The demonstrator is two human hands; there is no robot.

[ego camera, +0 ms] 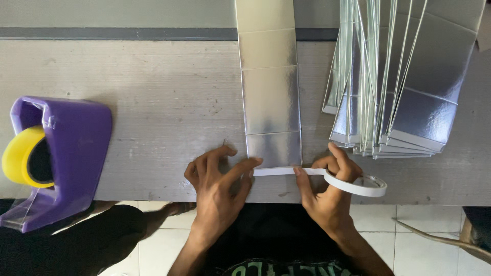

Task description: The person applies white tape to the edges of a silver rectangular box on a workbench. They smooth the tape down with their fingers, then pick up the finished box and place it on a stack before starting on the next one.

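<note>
Left hand [217, 186] fingers press the white tape strip [273, 171] onto the near edge of the long silver cardboard sheet [268, 87]; right hand [327, 191] pinches the white tape roll [358, 185], the strip nearly spanning the edge but uncut.

Our left hand [219, 180] lies palm down, index finger stretched out to the right, the other fingers curled. Our right hand [327, 186] sits just beside it, thumb and index finger pinched, wrist angled in towards our body.
</note>
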